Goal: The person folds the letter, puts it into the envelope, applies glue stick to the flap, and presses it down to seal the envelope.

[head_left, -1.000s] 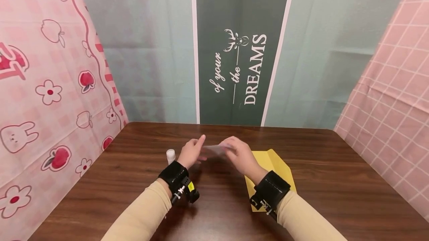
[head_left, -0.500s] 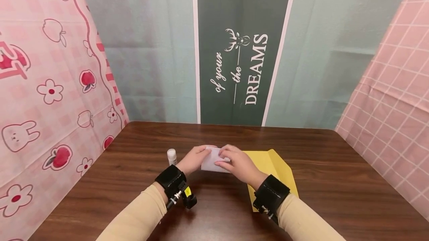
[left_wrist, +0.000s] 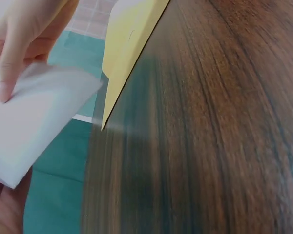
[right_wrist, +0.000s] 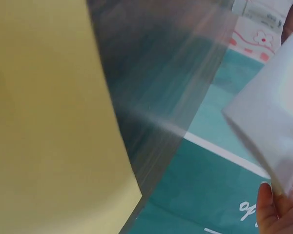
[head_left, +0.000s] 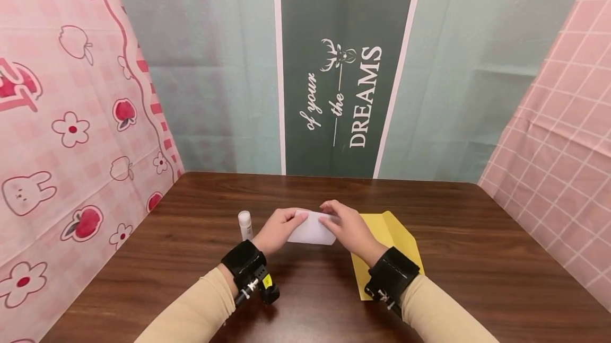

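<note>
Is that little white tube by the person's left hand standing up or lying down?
Upright: the head view shows the white tube with its round top facing up and body below; the base is hidden.

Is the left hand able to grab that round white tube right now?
Probably yes, though not straight away: the round white tube is just left of the left hand, with nothing seen between them, but that hand is pinching the white folded paper and would likely need to let go first.
</note>
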Available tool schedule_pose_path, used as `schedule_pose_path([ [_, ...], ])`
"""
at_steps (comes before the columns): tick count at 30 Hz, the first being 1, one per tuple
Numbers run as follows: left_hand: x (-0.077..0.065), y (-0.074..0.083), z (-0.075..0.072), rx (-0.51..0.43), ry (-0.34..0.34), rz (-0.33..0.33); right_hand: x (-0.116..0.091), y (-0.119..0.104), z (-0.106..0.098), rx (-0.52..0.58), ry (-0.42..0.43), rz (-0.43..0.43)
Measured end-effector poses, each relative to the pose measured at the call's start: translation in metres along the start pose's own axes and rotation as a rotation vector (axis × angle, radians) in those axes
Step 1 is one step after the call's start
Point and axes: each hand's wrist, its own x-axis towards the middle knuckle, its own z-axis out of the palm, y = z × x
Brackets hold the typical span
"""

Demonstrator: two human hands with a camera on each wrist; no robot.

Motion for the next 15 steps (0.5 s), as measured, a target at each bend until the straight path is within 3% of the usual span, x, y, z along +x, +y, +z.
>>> schedule_pose_path([
  [3, -0.003, 0.003, -0.005, -0.017, 0.066, 0.001, 0.000, 0.003, -0.003, 0.022, 0.001, -0.003],
  [9, 0.003, -0.020, -0.011, -0.029, 0.207, -0.015, -0.001, 0.005, -0.006, 0.016, -0.012, 0.003],
  [15, 0.002, -0.024, -0.012, 0.050, 0.244, -0.005, -0.003, 0.006, -0.005, 0.009, -0.049, 0.037],
])
